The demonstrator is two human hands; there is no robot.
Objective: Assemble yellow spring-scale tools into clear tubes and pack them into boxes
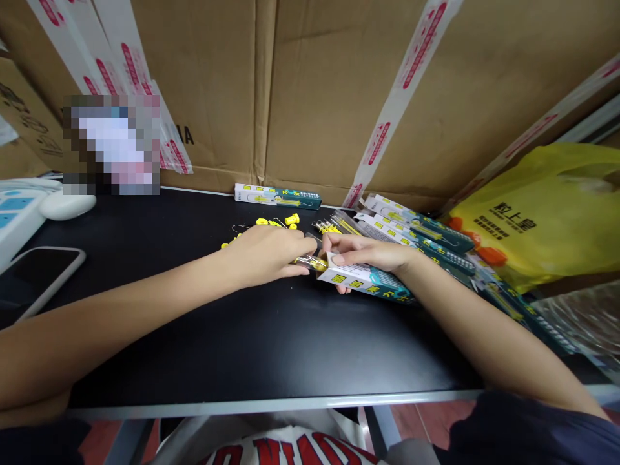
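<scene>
My right hand grips a narrow white and teal printed box, lying low over the black table with its open end facing left. My left hand pinches a clear packet of yellow-tipped metal pieces at the mouth of that box. Both hands meet at the table's middle. Loose yellow pieces and thin wire hooks lie just behind my left hand.
Several more of the same boxes are heaped at the right, and one box lies at the back. A yellow plastic bag sits far right. A phone, power strip and white mouse lie left. Cardboard cartons wall the back.
</scene>
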